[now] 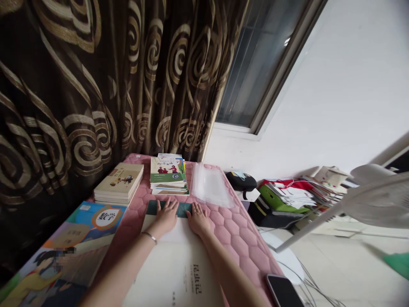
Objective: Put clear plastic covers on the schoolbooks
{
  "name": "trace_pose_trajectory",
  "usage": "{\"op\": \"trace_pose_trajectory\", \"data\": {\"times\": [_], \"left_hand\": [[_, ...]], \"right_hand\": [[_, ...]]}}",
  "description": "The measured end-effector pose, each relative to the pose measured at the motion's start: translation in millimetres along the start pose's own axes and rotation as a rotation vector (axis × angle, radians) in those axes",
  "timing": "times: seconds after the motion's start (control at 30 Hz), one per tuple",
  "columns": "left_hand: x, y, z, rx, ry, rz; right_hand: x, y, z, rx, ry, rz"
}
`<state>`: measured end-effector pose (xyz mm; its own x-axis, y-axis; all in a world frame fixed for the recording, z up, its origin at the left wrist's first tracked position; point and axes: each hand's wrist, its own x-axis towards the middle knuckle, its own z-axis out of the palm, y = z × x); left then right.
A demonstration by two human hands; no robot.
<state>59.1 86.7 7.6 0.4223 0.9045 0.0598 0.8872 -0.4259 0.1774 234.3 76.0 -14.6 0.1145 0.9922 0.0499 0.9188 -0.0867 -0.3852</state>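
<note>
A large pale book (172, 264) with a dark green band along its far edge lies on the pink quilted surface in front of me. My left hand (166, 217) rests palm down at the left of that band, fingers stretched out, a silver bracelet on the wrist. Flat on the right part of the band lies my right hand (198, 218), its fingers also extended. Neither hand grips anything. Just beyond is a stack of books with a green and white cover (168, 175), and right of it a pile of clear plastic sleeves (211, 185).
A stack of cream books (119, 183) and a colourful textbook (79, 251) lie to the left. A phone (284, 291) is at the right edge of the pink surface (238, 238). Beyond that edge stand a white fan (377, 200) and piled papers and bags (287, 194). A patterned curtain (143, 76) hangs behind.
</note>
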Motion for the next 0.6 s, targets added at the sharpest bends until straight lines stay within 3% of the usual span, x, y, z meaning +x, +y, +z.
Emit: {"op": "trace_pose_trajectory", "data": {"times": [0.1, 0.23, 0.37, 0.53, 0.6], "left_hand": [[0, 4, 8.2, -0.035, -0.014, -0.026], [-6, -17, 6.2, -0.004, -0.06, -0.093], [-9, -28, 0.7, -0.031, -0.087, -0.092], [-9, -23, 0.0, -0.059, -0.066, -0.091], [-9, -23, 0.1, -0.065, -0.061, -0.079]], "right_hand": [[-3, 0, -1, -0.017, 0.002, -0.01], [-3, -4, -8, -0.08, -0.043, 0.011], [2, -26, -11, -0.135, -0.095, 0.041], [3, -69, 4, -0.023, -0.165, -0.254], [1, -76, 9, 0.013, -0.215, -0.302]]}}
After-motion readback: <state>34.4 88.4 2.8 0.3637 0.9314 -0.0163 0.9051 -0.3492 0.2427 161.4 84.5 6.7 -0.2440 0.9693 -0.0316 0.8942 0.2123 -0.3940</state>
